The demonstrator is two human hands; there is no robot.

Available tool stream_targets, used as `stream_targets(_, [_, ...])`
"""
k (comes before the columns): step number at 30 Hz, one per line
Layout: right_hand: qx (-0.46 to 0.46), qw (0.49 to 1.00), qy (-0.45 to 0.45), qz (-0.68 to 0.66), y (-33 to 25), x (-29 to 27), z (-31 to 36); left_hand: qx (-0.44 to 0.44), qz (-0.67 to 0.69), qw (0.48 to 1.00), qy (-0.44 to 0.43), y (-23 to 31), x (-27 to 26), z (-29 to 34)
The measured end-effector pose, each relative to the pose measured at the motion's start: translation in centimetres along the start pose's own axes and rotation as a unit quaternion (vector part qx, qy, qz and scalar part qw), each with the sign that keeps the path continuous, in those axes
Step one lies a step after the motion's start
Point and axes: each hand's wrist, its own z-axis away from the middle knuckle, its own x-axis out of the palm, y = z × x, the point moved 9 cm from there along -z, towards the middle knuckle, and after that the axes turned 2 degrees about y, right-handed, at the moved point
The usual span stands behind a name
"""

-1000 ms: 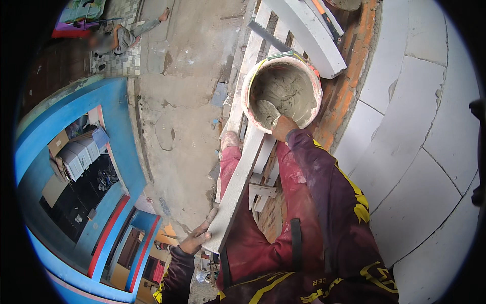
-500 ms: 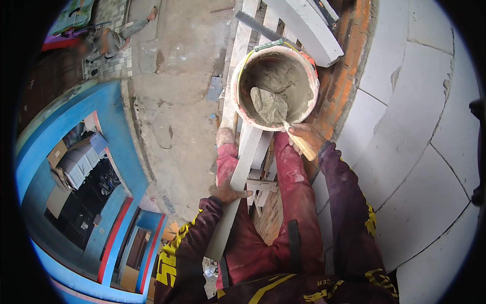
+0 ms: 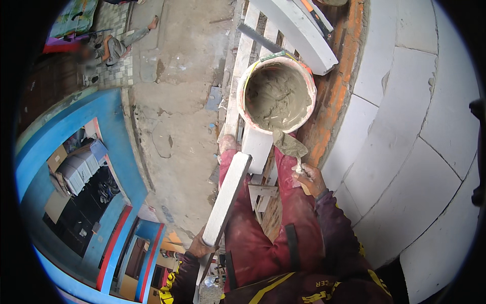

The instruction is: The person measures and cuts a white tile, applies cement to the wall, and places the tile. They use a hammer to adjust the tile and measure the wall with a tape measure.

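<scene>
My right hand point(image 3: 310, 180) is closed round the handle of a trowel point(image 3: 289, 145). Wet grey mortar covers its blade, which is just on the near side of a round bucket point(image 3: 241, 109), over my right thigh. More mortar point(image 3: 277, 93) lies inside the bucket, its surface rough and scooped. On the left, my left hand point(image 3: 201, 247) grips the near part of a long white block point(image 3: 228, 195). That block slants past my left leg, its narrow face upward; some fingers are hidden underneath it.
A handsaw point(image 3: 259, 36) lies beyond the bucket, beside white blocks point(image 3: 298, 33) on planks and an orange-handled tool point(image 3: 315, 17). A pale block wall point(image 3: 400, 101) and orange brick ledge point(image 3: 334, 114) run along the right. Far below left, a person point(image 3: 114, 49) is on tiles.
The trowel has come out of the bucket toward me, carrying mortar. My left hand has moved nearer my body, and the white block has shifted and turned with it.
</scene>
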Motion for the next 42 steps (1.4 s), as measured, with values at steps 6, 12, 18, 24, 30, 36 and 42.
stream_targets(6, [-0.015, 0.996, -0.058, -0.068, -4.2, 5.3, 2.6, 0.099, -0.261, 0.952, 0.123, 1.3, 0.6, 6.5])
stream_targets(12, [-0.143, 0.982, -0.079, -0.092, -13.2, 7.2, 3.6, 0.255, -0.325, 0.892, 0.183, 6.3, 2.5, 6.7])
stream_targets(18, [-0.166, 0.986, -0.009, 0.012, -16.1, 6.2, 4.1, 0.398, -0.355, 0.827, 0.176, 9.2, 3.2, 6.7])
stream_targets(24, [-0.279, 0.944, 0.146, 0.100, -18.0, 5.0, 6.0, 0.464, -0.373, 0.785, 0.172, 11.4, 3.9, 6.8])
stream_targets(30, [-0.284, 0.917, 0.253, 0.117, -19.4, 3.9, 8.1, 0.496, -0.342, 0.779, 0.173, 12.8, 4.2, 6.0])
stream_targets(36, [-0.281, 0.907, 0.258, 0.178, -17.5, 2.4, 8.0, 0.391, -0.262, 0.865, 0.174, 11.7, 3.0, 3.1])
stream_targets(42, [-0.065, 0.959, 0.197, 0.195, -7.6, 1.1, -4.2, 0.446, -0.290, 0.825, 0.189, 11.1, 2.3, 3.8])
